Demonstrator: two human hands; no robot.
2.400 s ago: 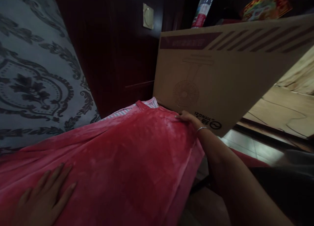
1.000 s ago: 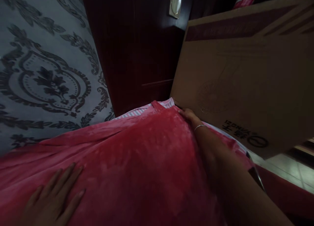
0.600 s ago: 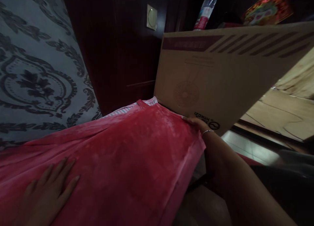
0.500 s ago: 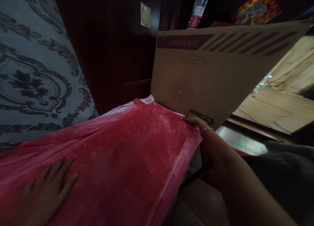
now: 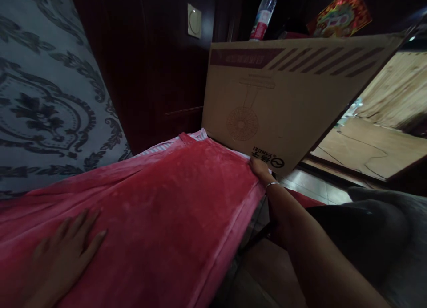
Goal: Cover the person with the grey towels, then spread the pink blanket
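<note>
A red plush blanket [image 5: 173, 201] spreads across the middle and left, with a lighter pink edge on its right side and a bit of striped cloth showing at its far end. My left hand [image 5: 68, 250] lies flat on top of it at the lower left, fingers spread. At the far right corner, beside the cardboard box, my right hand [image 5: 259, 168] has its fingers closed over the blanket's edge. A bracelet circles that wrist. The fingertips of the right hand are hidden, and so is whatever lies under the blanket.
A large cardboard box [image 5: 287, 99] with upside-down printing stands against the blanket's far end. Behind its top edge are a plastic bottle [image 5: 263, 18] and a red-gold decoration [image 5: 343, 14]. Patterned wall [image 5: 43, 99] is at left, a wooden board [image 5: 360, 152] at right.
My right hand's fingers have curled in over the blanket's edge, where a finger was stretched out along it before. The view has shifted slightly. My left hand stays flat.
</note>
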